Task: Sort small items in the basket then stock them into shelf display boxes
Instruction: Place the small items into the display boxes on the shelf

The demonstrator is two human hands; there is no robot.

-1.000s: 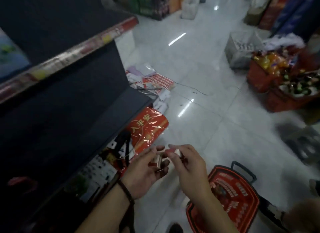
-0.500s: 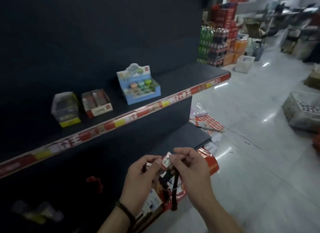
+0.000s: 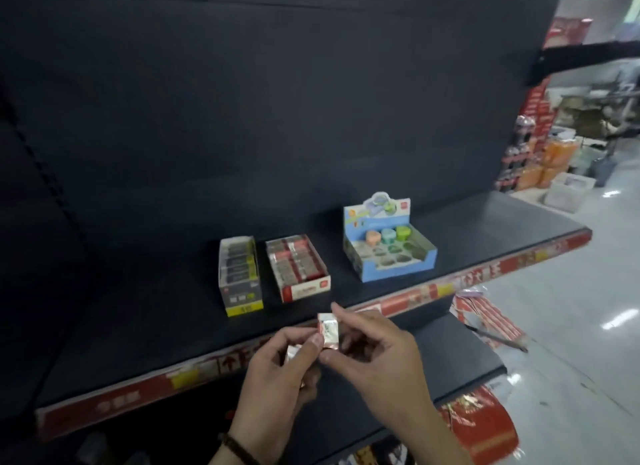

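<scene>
Both hands are up in front of the shelf. The right hand pinches a small packet between finger and thumb. The left hand curls around the other packet (only a corner shows), and its thumb touches the first one. Three boxes stand in a row on the shelf, just behind the hands. The yellow box and red box are side by side. The blue box is further right, with small colored tubs at its back.
</scene>
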